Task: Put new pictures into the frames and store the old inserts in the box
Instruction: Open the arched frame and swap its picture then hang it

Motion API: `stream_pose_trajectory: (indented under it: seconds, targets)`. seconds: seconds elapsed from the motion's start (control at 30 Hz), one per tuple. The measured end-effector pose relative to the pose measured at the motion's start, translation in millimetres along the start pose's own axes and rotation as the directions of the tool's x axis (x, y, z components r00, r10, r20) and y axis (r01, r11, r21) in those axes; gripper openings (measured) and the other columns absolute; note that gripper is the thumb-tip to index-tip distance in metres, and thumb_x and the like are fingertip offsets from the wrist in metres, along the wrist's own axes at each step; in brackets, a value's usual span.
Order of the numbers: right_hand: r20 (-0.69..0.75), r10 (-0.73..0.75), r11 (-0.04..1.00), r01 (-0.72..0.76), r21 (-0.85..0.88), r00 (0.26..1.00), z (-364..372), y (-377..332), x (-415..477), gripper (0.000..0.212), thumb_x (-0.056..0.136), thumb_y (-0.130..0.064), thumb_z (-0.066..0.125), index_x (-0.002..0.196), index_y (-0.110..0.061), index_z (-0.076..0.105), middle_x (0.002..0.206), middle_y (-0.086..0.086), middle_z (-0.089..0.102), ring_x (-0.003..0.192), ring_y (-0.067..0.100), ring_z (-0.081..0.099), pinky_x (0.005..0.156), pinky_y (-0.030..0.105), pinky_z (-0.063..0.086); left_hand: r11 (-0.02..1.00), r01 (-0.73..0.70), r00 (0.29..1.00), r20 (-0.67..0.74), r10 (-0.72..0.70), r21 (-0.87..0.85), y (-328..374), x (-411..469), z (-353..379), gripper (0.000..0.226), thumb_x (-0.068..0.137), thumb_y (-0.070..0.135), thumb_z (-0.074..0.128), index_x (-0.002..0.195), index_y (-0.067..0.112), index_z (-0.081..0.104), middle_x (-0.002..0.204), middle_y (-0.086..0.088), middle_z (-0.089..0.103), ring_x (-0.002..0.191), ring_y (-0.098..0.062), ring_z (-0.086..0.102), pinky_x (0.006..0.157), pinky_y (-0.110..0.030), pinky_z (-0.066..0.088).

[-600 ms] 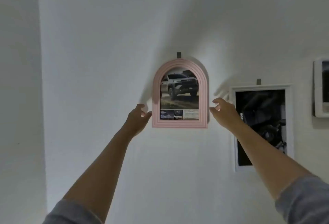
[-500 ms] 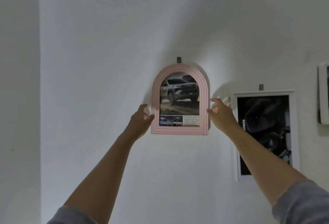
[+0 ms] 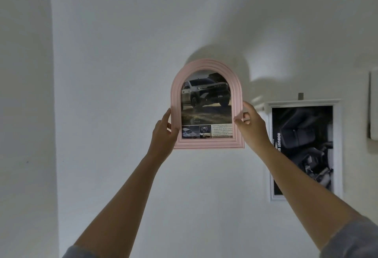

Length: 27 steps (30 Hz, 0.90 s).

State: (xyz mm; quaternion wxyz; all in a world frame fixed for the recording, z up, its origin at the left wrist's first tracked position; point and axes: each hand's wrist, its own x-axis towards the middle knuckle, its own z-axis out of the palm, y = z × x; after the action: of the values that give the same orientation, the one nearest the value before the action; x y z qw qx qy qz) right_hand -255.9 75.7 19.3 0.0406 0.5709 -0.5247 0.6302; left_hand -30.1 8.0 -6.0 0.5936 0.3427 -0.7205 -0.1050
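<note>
The left hand (image 3: 163, 134) grips the lower left side of the pink arched frame (image 3: 206, 64), thumb on the front of the moulding and fingers curled behind its edge. The right hand (image 3: 252, 127) grips the frame's right side a little higher, thumb pressed on the front and fingers wrapped round the back. Both bare forearms reach up to it from grey sleeves (image 3: 356, 241). The pink frame is upright between the two hands, in front of the white wall (image 3: 122, 53), and its shadow falls on the wall above and to its right. Inside the frame is a car picture (image 3: 206, 104) with a strip of small photos and text along the bottom. To the right of the pink frame and slightly lower, a white rectangular frame (image 3: 338, 145) hangs from a small grey hook (image 3: 300, 96) and holds a dark print; the right forearm crosses in front of its lower left corner and hides part of it. Further right of the pink frame a white-edged object (image 3: 373, 106) is cut off by the border, so what it is cannot be told. Counted: two hands, two whole frames, one hook.
</note>
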Motion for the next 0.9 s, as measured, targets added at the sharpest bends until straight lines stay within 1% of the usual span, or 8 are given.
stream_pose_trajectory:
  seconds: [0.1, 0.17, 0.33, 0.53, 0.7, 0.77, 0.83, 0.9]
  targets:
    - [0.024, 0.038, 0.985, -0.042, 0.17, 0.999, -9, -3, -48, 0.049, 0.092, -0.011, 0.051, 0.138, -0.025, 0.038, 0.109, 0.002, 0.057, 0.092, 0.015, 0.053, 0.07, 0.006, 0.04, 1.0, 0.008, 1.0, 0.011, -0.008, -0.011, 7, -39, -8, 0.05, 0.097, 0.024, 0.044, 0.144, 0.025, 0.027, 0.104, -0.003, 0.05, 0.082, -0.008, 0.051, 0.07, -0.02, 0.043]
    - [0.063, 0.107, 0.944, -0.122, 0.308, 0.992, -12, 1, -92, 0.051, 0.095, -0.012, 0.047, 0.141, -0.026, 0.031, 0.122, -0.011, 0.048, 0.106, 0.005, 0.048, 0.073, 0.0, 0.038, 0.999, 0.03, 0.997, 0.066, -0.028, -0.029, 1, -75, -6, 0.049, 0.096, 0.025, 0.044, 0.143, 0.026, 0.029, 0.102, -0.003, 0.051, 0.081, -0.007, 0.052, 0.072, -0.023, 0.044]
    - [0.105, 0.339, 0.796, -0.345, 0.497, 0.935, -30, 42, -210, 0.051, 0.094, -0.011, 0.048, 0.141, -0.025, 0.032, 0.138, -0.008, 0.037, 0.13, 0.008, 0.036, 0.101, 0.02, 0.029, 0.973, 0.21, 0.958, 0.219, -0.186, -0.095, -22, -191, 10, 0.051, 0.093, 0.021, 0.051, 0.14, 0.028, 0.034, 0.094, -0.005, 0.054, 0.076, -0.009, 0.052, 0.065, -0.021, 0.044]
    - [0.061, 0.43, 0.825, -0.42, 0.379, 0.901, -65, 73, -308, 0.046, 0.092, -0.006, 0.051, 0.136, -0.012, 0.041, 0.134, -0.007, 0.044, 0.114, -0.001, 0.049, 0.092, 0.005, 0.04, 0.898, 0.431, 0.841, 0.322, -0.435, 0.086, -6, -293, 50, 0.052, 0.091, 0.01, 0.053, 0.139, 0.02, 0.038, 0.124, -0.011, 0.042, 0.12, -0.025, 0.041, 0.104, -0.037, 0.037]
    - [0.027, 0.388, 0.892, -0.383, 0.239, 0.921, -111, 91, -358, 0.044, 0.094, -0.01, 0.05, 0.137, -0.019, 0.042, 0.13, -0.02, 0.046, 0.11, -0.009, 0.052, 0.095, 0.011, 0.04, 0.931, 0.361, 0.867, 0.388, -0.314, -0.054, 85, -317, 107, 0.045, 0.098, 0.026, 0.042, 0.142, 0.021, 0.033, 0.137, -0.006, 0.041, 0.128, -0.019, 0.038, 0.098, -0.022, 0.026]
    - [0.026, 0.296, 0.95, -0.298, 0.096, 0.955, -139, 100, -373, 0.044, 0.095, -0.012, 0.05, 0.137, -0.019, 0.042, 0.118, -0.023, 0.051, 0.1, 0.002, 0.06, 0.083, 0.02, 0.048, 0.926, 0.362, 0.867, 0.404, -0.291, -0.11, 118, -326, 132, 0.05, 0.098, 0.032, 0.039, 0.145, 0.021, 0.027, 0.14, -0.007, 0.041, 0.128, -0.02, 0.04, 0.103, -0.024, 0.027]
    - [0.066, 0.148, 0.987, -0.143, -0.075, 0.987, -168, 109, -387, 0.044, 0.094, -0.016, 0.049, 0.137, -0.018, 0.041, 0.106, -0.012, 0.062, 0.079, 0.001, 0.063, 0.064, 0.016, 0.047, 0.889, 0.434, 0.842, 0.415, -0.344, -0.144, 145, -340, 153, 0.056, 0.098, 0.034, 0.037, 0.148, 0.019, 0.017, 0.141, -0.008, 0.041, 0.127, -0.021, 0.042, 0.104, -0.025, 0.028]
    - [0.139, 0.043, 0.978, -0.014, -0.207, 0.989, -195, 115, -398, 0.046, 0.091, -0.017, 0.048, 0.137, -0.019, 0.041, 0.109, -0.001, 0.068, 0.074, 0.002, 0.064, 0.059, 0.015, 0.047, 0.848, 0.513, 0.811, 0.399, -0.429, -0.131, 165, -355, 169, 0.061, 0.097, 0.038, 0.038, 0.149, 0.017, 0.012, 0.138, -0.011, 0.043, 0.123, -0.024, 0.046, 0.103, -0.029, 0.034]
